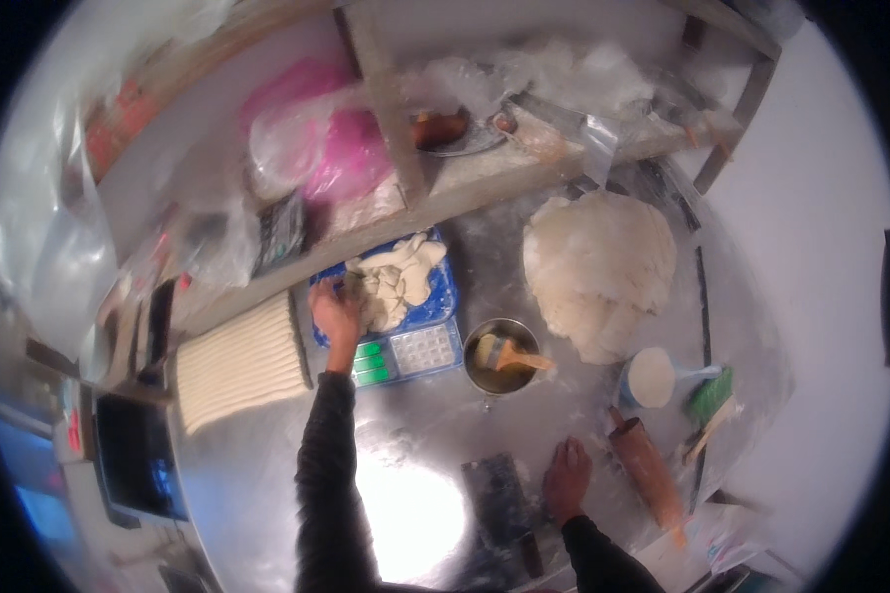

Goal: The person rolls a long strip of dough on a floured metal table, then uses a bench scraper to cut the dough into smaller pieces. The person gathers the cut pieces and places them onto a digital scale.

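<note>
My left hand (335, 314) reaches to the left side of a blue tray (443, 304) on a digital scale (423, 350) with green displays. Its fingers are curled in against the pale dough pieces (396, 280) heaped on the tray; whether a piece is pinched between them is hidden. My right hand (568, 478) rests palm down on the metal table with its fingers stretched forward, holding nothing. It lies between a dark flat scraper (497, 499) and a wooden rolling pin (647, 471), touching neither.
A big dough mass (600, 267) lies at the back right. A metal bowl (480, 381) holds a brush (512, 358). Beyond the rolling pin are a white-filled scoop (651, 378) and a green brush (710, 395). Ridged dough strips (239, 364) lie left. A wooden shelf (485, 188) overhangs the back.
</note>
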### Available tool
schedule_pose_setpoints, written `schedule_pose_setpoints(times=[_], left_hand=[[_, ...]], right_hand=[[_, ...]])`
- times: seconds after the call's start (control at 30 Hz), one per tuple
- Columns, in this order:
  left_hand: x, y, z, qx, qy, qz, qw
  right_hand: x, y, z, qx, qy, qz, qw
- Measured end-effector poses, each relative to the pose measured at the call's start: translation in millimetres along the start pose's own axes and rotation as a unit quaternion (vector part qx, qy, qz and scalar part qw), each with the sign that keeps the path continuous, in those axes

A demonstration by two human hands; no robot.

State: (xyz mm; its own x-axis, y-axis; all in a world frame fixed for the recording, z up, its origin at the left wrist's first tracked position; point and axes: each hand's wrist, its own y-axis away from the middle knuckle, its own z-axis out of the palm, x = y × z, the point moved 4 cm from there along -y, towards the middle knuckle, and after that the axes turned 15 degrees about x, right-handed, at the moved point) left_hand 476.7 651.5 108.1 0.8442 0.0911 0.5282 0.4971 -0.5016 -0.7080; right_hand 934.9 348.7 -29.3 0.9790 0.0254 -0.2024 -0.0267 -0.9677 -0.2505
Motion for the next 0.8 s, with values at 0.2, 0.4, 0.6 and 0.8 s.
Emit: schedule_pose_setpoints(times=[0.2, 0.4, 0.6, 0.8], left_hand=[[38.8, 9.8, 36.9, -0.179, -0.056, 0.280, 0.941], [58.1, 33.6, -53.0, -0.058, 0.061, 0.188, 0.979], [-97.1, 135.1, -124.9, -0.134, 0.036, -0.129, 0.982], [-136.1, 170.5, -78.1, -0.148, 0.232, -0.392, 0.878]], right_hand=[[-7.0, 5.0, 7.2, 0.019, 0.005, -0.035, 0.999], [1.2, 9.0, -6.9, 0.042, 0.002, -0.021, 0.999], [-2.7, 7.5, -5.0, 0.060, -0.013, -0.014, 0.998], [-0.4, 1.7, 1.7, 0.029, -0.006, -0.003, 1.000]])
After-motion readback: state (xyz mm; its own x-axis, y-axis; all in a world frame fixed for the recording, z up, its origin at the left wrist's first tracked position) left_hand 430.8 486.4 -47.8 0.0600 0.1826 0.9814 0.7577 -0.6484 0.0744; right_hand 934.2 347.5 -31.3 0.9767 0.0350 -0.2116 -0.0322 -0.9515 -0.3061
